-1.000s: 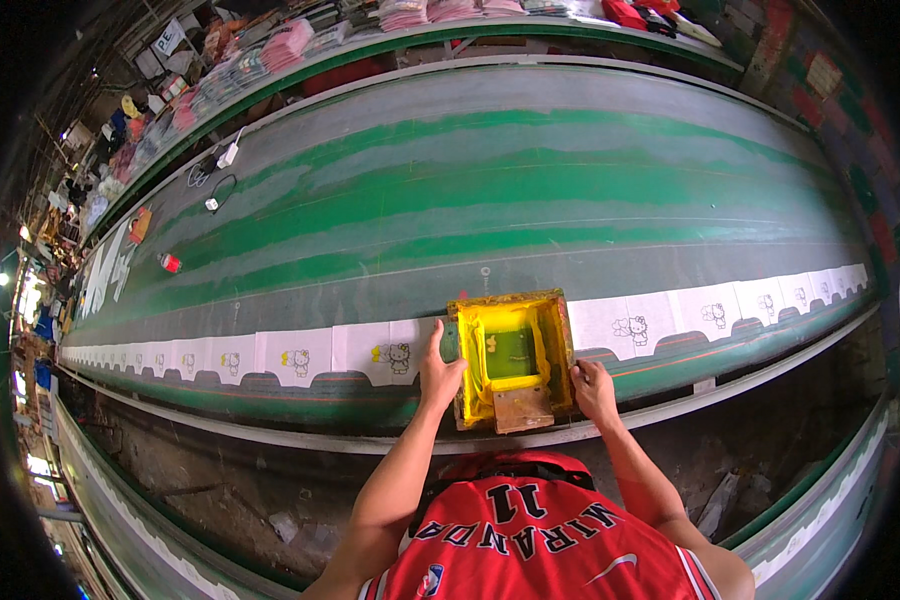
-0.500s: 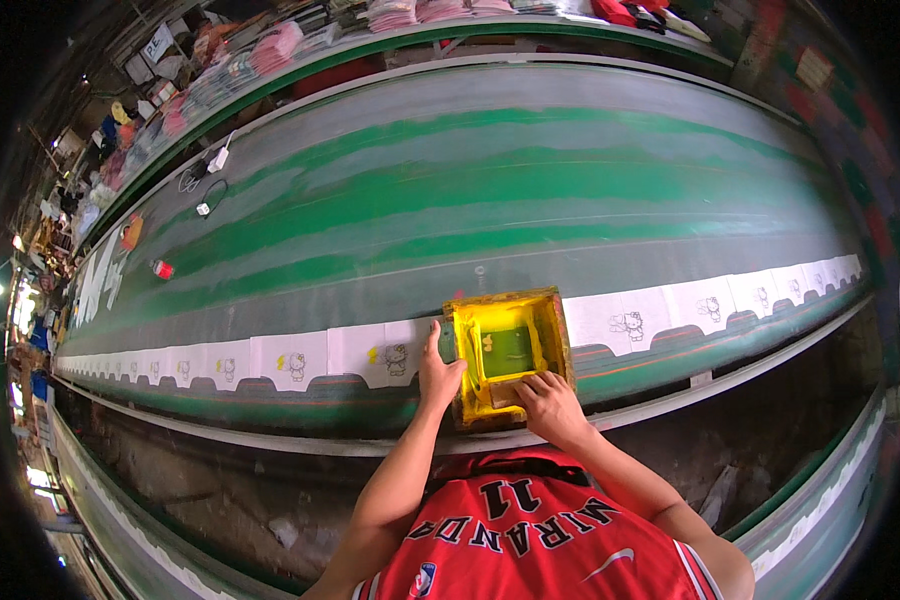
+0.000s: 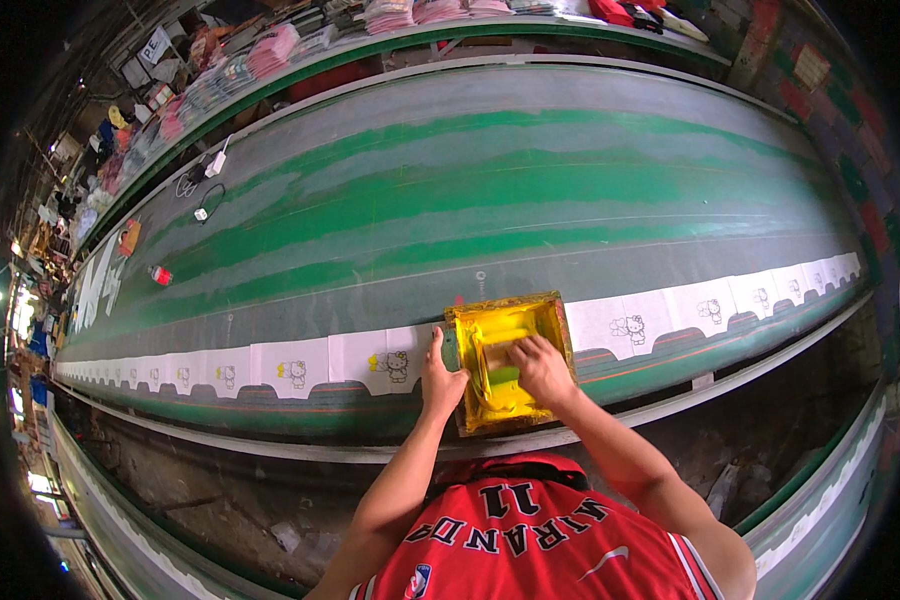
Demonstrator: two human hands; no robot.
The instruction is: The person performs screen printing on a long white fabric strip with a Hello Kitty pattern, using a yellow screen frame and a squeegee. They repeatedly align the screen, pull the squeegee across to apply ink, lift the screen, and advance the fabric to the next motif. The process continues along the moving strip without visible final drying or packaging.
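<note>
A screen printing frame [image 3: 558, 312], its wooden sides smeared with yellow ink, lies over the row of white cut pieces near the table's front edge. My left hand [image 3: 444, 384] grips its left side, the thumb pointing away from me. Inside the frame, my right hand [image 3: 544, 374] is closed on a squeegee [image 3: 496, 356], which lies across the middle of the inked mesh. Part of the squeegee is hidden under my fingers. Just left of the frame is a white piece [image 3: 356, 352] printed with an outlined cartoon cat and yellow shapes.
More printed white pieces [image 3: 660, 318] run along the long green-grey table [image 3: 420, 180] on both sides. A small red object [image 3: 161, 274] and a white plug with cable [image 3: 202, 213] lie at the left. Behind, a shelf carries stacks of pink cloth [image 3: 276, 48].
My right hand has pushed the squeegee away from me, from the frame's near end to its middle. The left hand stays on the frame's left side.
</note>
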